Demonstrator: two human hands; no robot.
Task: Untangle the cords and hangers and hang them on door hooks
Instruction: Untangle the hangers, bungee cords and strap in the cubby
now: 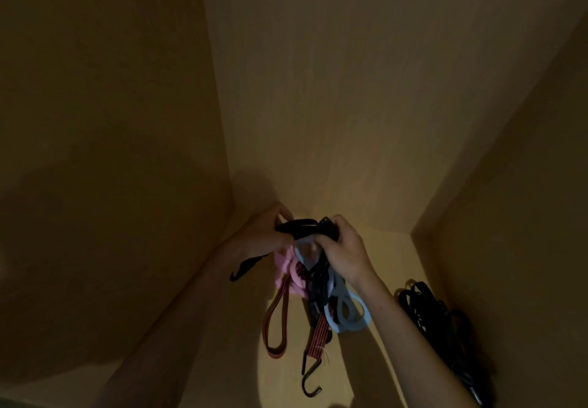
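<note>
a: forearms come up from the bottom edge, the left forearm (178,321) and the right forearm (413,328), meeting at a tangle. what's the biggest thing around them?

b: dim yellowish walls (350,89) closing in on three sides, with a paler floor (391,258) below.

a: and on that floor?

b: a black pile (445,328) of cords lies against the right wall, apart from both hands.

a: where's the tangle itself?

b: the bundle (313,280) hangs in the air from the hands, above the floor. a blue hanger (346,325) with oval loops dangles on the right, and a pink hanger (283,264) sits on the left. a red striped cord (275,354) droops in a long loop. a metal hook (304,382) hangs lowest, on a striped strap.

a: and the hands?

b: the left hand (261,232) is curled around one end of a black cord (297,229), fingers closed over it. the right hand (345,255) grips the other end at the top of the bundle, its back toward the camera.

a: anything sticking out?

b: a black hook (241,271) juts out below the left hand, pointing down and left, touching nothing.
</note>
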